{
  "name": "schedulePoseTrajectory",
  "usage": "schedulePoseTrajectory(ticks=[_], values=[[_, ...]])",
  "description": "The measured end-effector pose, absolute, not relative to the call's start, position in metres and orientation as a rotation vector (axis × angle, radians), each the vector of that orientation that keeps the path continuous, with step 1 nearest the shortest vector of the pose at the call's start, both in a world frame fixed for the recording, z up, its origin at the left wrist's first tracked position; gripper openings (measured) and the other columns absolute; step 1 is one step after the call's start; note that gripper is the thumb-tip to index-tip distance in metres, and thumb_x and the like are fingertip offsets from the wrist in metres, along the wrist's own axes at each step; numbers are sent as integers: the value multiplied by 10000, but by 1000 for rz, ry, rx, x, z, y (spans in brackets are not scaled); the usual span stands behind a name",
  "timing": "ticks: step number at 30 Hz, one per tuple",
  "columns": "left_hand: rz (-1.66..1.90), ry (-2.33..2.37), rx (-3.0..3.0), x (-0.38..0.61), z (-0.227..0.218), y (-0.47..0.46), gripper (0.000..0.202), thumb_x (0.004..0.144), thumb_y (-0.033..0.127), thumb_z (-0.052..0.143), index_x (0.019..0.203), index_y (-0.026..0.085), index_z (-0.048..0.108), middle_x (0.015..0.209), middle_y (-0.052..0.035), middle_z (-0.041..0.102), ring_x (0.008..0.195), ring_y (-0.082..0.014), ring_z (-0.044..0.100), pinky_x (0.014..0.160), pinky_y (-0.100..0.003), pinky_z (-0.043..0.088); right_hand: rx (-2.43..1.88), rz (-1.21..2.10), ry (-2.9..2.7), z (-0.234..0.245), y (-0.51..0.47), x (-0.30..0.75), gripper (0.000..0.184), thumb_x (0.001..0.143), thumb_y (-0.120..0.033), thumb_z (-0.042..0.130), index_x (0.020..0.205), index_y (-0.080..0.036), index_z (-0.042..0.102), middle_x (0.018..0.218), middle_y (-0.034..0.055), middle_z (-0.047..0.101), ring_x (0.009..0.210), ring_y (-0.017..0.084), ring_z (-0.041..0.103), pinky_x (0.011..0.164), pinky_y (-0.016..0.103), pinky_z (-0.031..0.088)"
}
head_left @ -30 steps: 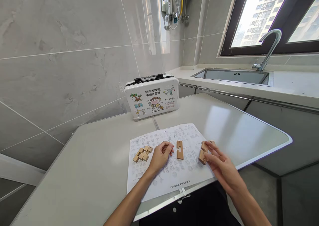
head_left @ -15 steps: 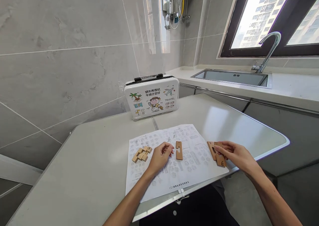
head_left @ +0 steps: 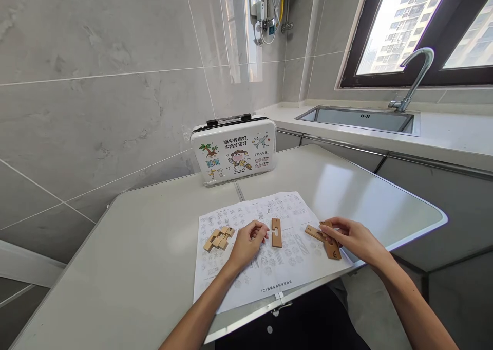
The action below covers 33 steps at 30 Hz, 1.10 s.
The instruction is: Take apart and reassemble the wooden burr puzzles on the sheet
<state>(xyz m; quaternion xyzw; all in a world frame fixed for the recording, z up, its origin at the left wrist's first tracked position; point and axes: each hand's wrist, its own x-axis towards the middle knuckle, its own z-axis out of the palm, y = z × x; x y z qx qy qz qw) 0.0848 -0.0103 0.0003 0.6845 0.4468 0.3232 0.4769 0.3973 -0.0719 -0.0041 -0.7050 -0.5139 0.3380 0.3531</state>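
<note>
My right hand [head_left: 350, 237] pinches a flat wooden puzzle piece [head_left: 332, 251], marked with a dark numeral, near the paper's right side. A second wooden piece [head_left: 314, 232], marked 2, sticks out to the left from beneath the fingers; where the two meet is partly hidden. A notched wooden piece [head_left: 276, 239] marked 1 lies on the printed sheet [head_left: 246, 283], its notch facing left. Just left of it rests my left hand [head_left: 248, 242], fingers curled in, with nothing visible in them. Farther left, several small interlocked wood blocks [head_left: 219, 238] lie on the sheet.
A white cartoon-printed case [head_left: 236, 152] stands upright at the back of the white folding table [head_left: 146, 247], close to the tiled wall. Beyond the right edge is a counter with a sink [head_left: 358, 120] and a tap [head_left: 419, 77]. The table's front edge is near my lap.
My right hand has shifted slightly left with the wooden pieces. The piece marked 2 has swung out leftward, from nearly upright to a slant. My left hand has stayed in place.
</note>
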Motion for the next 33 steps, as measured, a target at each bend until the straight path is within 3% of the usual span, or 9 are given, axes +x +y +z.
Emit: schedulePoseTrajectory(ticks=[5,8,11,14,17,21,26,33], values=[[756,1104,1921,90,2,-15,309,1031,429,498,934,201,683,878,-41,710,801,-189,619,753,-317,471,-1821,852,-1220,-14,-73,401,483,774,-660,753,915,-199,793,724,80,775,666,244,702,605,302,517],[767,976,2248,107,4,-13,221,1028,346,527,965,208,688,940,-55,700,913,-215,619,872,-364,488,-1709,943,-1133,-13,-75,400,542,780,-690,756,961,-179,781,768,90,769,698,230,680,615,297,520],[685,801,2551,137,2,-8,169,1001,288,590,1117,209,684,1098,-86,690,1079,-255,594,965,-412,486,-1575,964,-1023,-6,-78,394,585,772,-708,766,982,-162,771,823,96,753,682,199,627,608,292,514],[581,824,2715,170,-5,-2,258,979,325,655,1202,196,662,1198,-106,654,1154,-283,555,960,-435,496,-1480,957,-939,0,-82,389,575,748,-687,805,971,-158,776,871,105,747,705,193,599,629,298,513],[520,846,2807,196,-13,3,283,952,391,702,1156,196,675,1209,-107,639,1194,-305,523,965,-451,493,-1407,977,-873,-2,-86,388,537,748,-652,828,980,-170,779,876,81,731,701,172,569,648,292,508],[463,806,2856,213,-17,7,261,953,433,697,994,176,681,1207,-112,620,1198,-296,510,986,-438,482,-1364,1011,-847,-9,-90,390,482,784,-616,823,988,-183,776,829,42,694,664,143,519,669,286,495],[429,795,2831,216,-13,10,319,924,482,720,954,171,655,1124,-110,617,1127,-292,523,940,-427,488,-1348,1001,-850,-10,-90,388,475,783,-619,824,975,-188,776,799,31,680,659,141,517,678,285,489],[532,754,2805,200,-4,4,169,1034,321,538,970,199,636,1033,-101,682,1039,-281,605,889,-425,494,-1264,977,-811,-2,-87,369,414,772,-594,837,922,-216,756,873,46,691,775,189,588,702,300,501]])
